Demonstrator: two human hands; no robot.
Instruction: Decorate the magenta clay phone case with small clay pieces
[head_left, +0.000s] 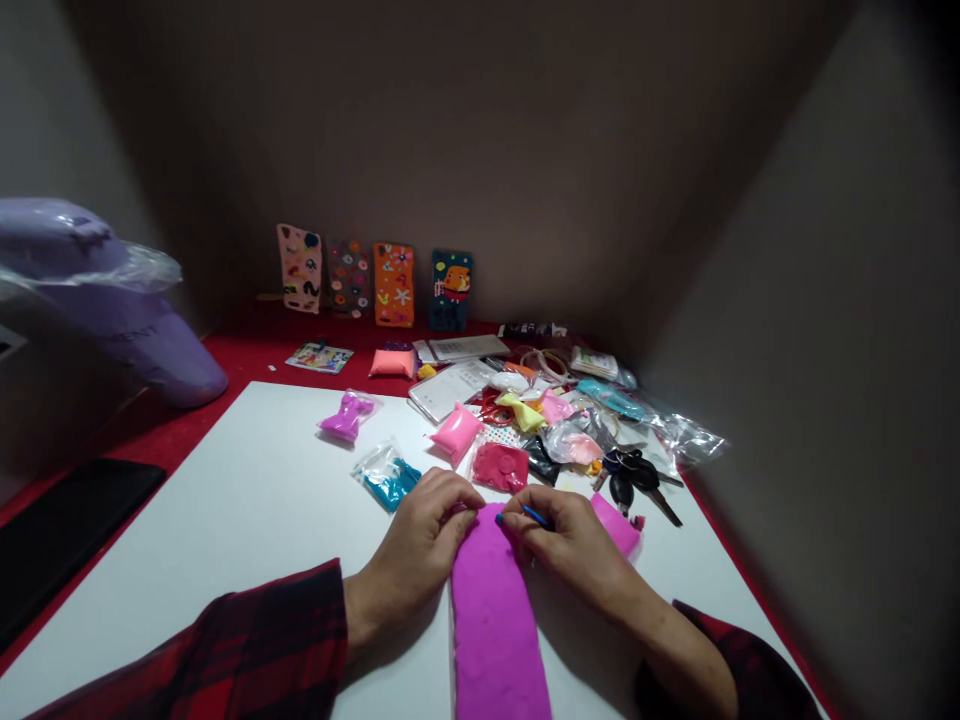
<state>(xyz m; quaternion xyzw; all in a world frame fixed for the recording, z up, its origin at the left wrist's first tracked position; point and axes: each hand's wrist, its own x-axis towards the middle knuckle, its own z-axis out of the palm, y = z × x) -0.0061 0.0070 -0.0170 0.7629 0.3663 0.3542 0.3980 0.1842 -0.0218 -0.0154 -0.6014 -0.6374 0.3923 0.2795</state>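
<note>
Lying on the white board: one purple strip, laid lengthwise, seemingly for reach from both sides.
Left hand: set at the strip's far-left edge, apparently for steadying; whether it is pinched cannot be told.
Right hand: apart from the left, clamped on one blue tool, seemingly for fine control.
Decorated cases: four, stood upright behind, presumably for display.
</note>
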